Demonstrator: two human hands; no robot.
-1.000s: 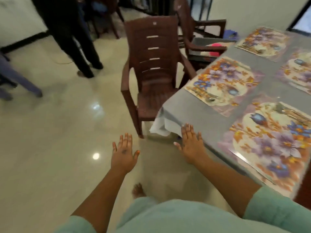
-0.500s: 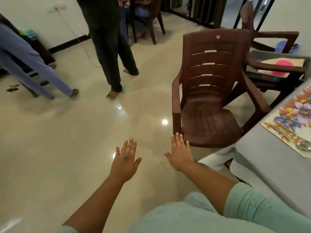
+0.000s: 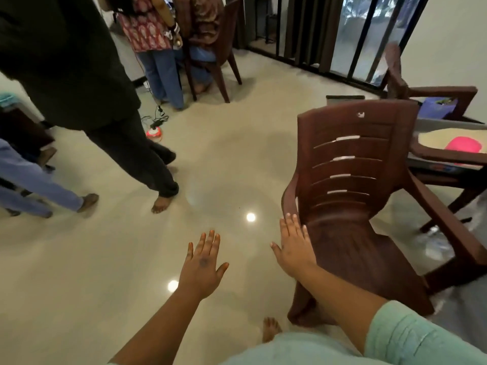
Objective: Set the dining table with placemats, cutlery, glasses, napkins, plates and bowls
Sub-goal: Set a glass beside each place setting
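Observation:
My left hand (image 3: 203,264) is stretched out flat over the shiny floor, fingers straight, holding nothing. My right hand (image 3: 293,245) is also flat and empty, held out in front of the seat edge of a brown plastic chair (image 3: 350,196). The dining table with its floral placemats is out of view. No cutlery, glasses, napkins, plates or bowls can be seen.
A person in black trousers (image 3: 126,143) stands on the floor to the left, with others behind near a second chair (image 3: 218,48). A red object with cables (image 3: 154,133) lies on the floor. Another brown chair (image 3: 434,159) stands at the right, by a grey surface holding a pink item (image 3: 463,146).
My view has swung left, away from the dining table, which has left the frame. The chair now lies to my right and the people are closer. Both hands stay flat and empty.

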